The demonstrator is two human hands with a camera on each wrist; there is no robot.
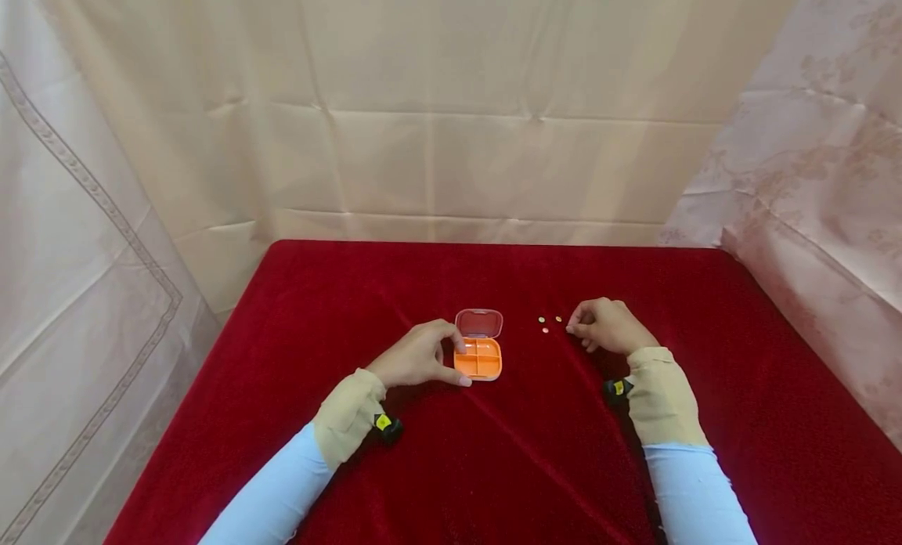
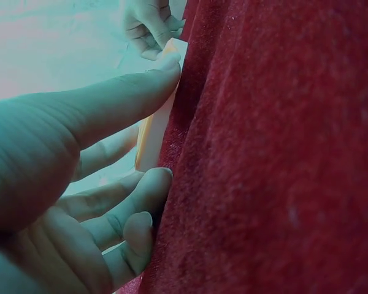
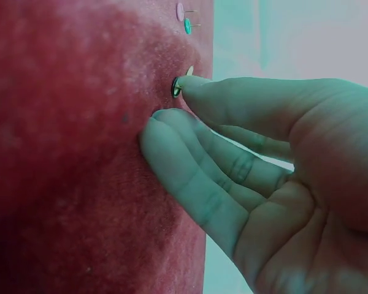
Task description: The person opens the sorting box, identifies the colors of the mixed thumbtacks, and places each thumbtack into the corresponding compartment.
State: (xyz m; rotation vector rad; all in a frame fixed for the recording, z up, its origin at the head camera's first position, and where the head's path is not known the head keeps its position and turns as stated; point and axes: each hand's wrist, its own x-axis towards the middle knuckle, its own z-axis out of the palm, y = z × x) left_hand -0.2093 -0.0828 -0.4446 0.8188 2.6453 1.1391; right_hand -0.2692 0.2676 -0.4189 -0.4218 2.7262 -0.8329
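Observation:
An orange pill box (image 1: pixel 478 378) with four compartments stands on the red cloth, its clear lid (image 1: pixel 480 323) tipped back. My left hand (image 1: pixel 420 355) holds its left side, thumb at the near edge and index finger at the far part. In the left wrist view, that thumb overlaps the white side of the pill box (image 2: pixel 156 138). My right hand (image 1: pixel 611 326) is low over the cloth, thumb and index finger together. A dark-rimmed, gold-coloured thumbtack (image 3: pixel 175 87) shows right at the thumb tip; the index fingertip is hidden behind the thumb.
Just left of the right hand lie several thumbtacks, among them a pink thumbtack (image 3: pixel 180 11) and a green thumbtack (image 3: pixel 188 26), pins upward. The red-covered table (image 1: pixel 395 283) has pale curtains (image 1: pixel 423 138) behind and at both sides.

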